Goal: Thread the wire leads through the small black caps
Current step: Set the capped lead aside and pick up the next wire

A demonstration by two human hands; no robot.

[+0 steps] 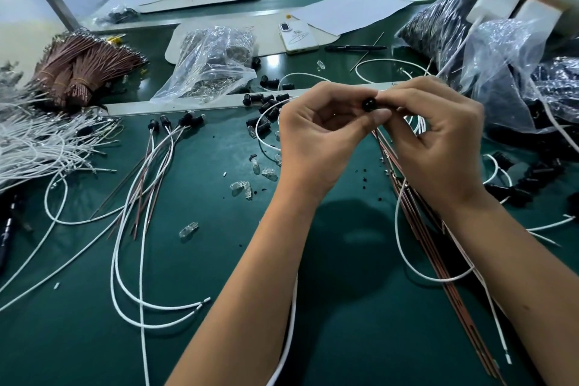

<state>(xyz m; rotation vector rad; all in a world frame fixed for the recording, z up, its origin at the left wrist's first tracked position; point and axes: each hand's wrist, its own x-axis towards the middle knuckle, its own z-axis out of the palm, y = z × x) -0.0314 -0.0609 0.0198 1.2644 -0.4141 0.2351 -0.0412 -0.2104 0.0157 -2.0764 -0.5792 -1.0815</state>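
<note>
Both hands are working together over the green table (219,338), with one small black cap (368,104) as the reference point for this entry. The cap is being held clear of the table, between the two hands, its round face turned toward the camera.

The left hand (316,138) is sitting just left of the cap, pinching it between thumb and forefinger; the remaining fingers are curling loosely underneath. The right hand (435,138) is sitting just right of the cap, its thumb and forefinger pressing together right at the cap. They appear to be gripping the wire leads, but the lead tips themselves are hidden behind the fingers, so whether they are already entering the cap cannot be confirmed.

Below and right of the cap, a bundle of brown wires (438,260) and a white wire (407,247) are trailing down from the right hand across the table.

Left of the cap, finished assemblies (175,125) are lying with caps already on their wires. Loose caps (266,100) are scattered near the cap on its left.

Assessment: to do this step well, the left hand should be keeping the cap steady and square while the right hand grips the leads close to their tips, keeping them straight and feeding them in without bending.
</note>
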